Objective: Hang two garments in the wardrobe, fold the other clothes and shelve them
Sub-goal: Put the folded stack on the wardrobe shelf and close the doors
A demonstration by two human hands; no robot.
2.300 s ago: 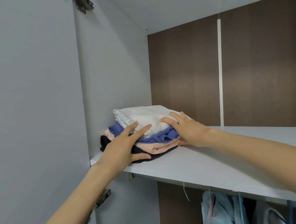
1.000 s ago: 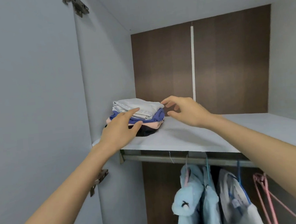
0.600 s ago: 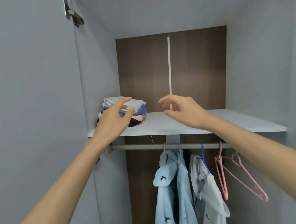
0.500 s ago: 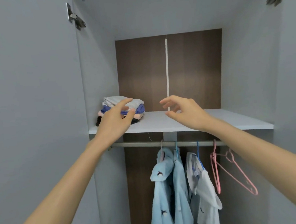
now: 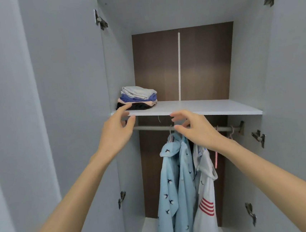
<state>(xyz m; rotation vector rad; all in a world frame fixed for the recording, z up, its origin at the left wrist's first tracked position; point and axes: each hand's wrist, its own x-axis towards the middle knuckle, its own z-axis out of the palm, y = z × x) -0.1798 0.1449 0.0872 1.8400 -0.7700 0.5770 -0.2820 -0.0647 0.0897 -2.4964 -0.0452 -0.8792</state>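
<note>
- Grey panels formed the open wardrobe point(image 5: 119, 66), which had a brown wood-grain back panel point(image 5: 155, 67) and metal hinges point(image 5: 101, 20) on both doors.
- A flat white shelf point(image 5: 213, 107) crossed its upper part.
- The stack of folded clothes point(image 5: 137, 97) sat at the left end of that shelf, close against the left wall. A pale grey-white piece lay on top, then a blue one, then a pink one, with a black one at the bottom.
- Under the shelf ran a round metal rail point(image 5: 149, 127).
- From the rail hung a light blue shirt with a dark bird print point(image 5: 174, 188). Just to its right, touching it, hung a white hooded garment with red stripes point(image 5: 206, 194).
- A pink hanger point(image 5: 216, 159) also hung there, mostly hidden behind the right forearm.
- The left hand point(image 5: 116, 132) was raised before the shelf's front edge, near the stack. Its grip was loose, with the fingers gently curved and apart from the thumb, and it held nothing. Whether the index tip touched the black piece could not be told.
- The right hand point(image 5: 196, 130) was raised in front of the rail, just below the shelf edge and above the hung garments. Its grip was half open, with loosely curled fingers, and there was nothing in it.
</note>
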